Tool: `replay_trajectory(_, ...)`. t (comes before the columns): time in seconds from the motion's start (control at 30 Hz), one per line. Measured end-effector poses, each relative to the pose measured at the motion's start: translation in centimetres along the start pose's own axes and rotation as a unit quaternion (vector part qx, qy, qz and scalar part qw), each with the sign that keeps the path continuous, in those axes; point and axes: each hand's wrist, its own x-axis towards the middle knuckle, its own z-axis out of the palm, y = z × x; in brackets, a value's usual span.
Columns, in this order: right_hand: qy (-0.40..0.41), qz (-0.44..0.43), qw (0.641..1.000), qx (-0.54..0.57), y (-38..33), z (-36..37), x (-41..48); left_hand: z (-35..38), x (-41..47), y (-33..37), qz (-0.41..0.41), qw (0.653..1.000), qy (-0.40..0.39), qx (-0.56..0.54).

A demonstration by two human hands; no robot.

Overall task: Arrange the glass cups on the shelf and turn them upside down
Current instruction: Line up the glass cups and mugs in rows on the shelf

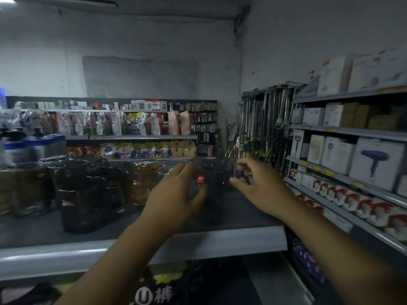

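The left hand (176,194) has its fingers curled round a cup (199,183) with a red label, low over the shelf (66,256). Just to the right of it, between both hands, stands a second cup (220,175). The right hand (255,183) is at this cup with thumb and fingers bent. I cannot tell whether it grips the glass, because the picture is dim. More cups (88,194) stand in a group left of the left hand.

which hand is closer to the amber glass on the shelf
Left. The left hand is just right of the amber glass; the right hand is farther right.
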Motion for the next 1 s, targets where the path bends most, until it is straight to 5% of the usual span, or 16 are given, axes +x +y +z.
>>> replay_trajectory(0.57, -0.048, -0.005, 0.998, 0.027, -29.3, 8.5, -12.3, -21.9, -19.9, -12.4, 0.001, 0.994, 0.034, -0.101)
replay_trajectory(1.0, -0.074, -0.062, 0.991, 0.092, -42.4, 15.7, -15.0, -32.2, -28.4, -18.2, -0.082, 0.991, 0.075, -0.078)
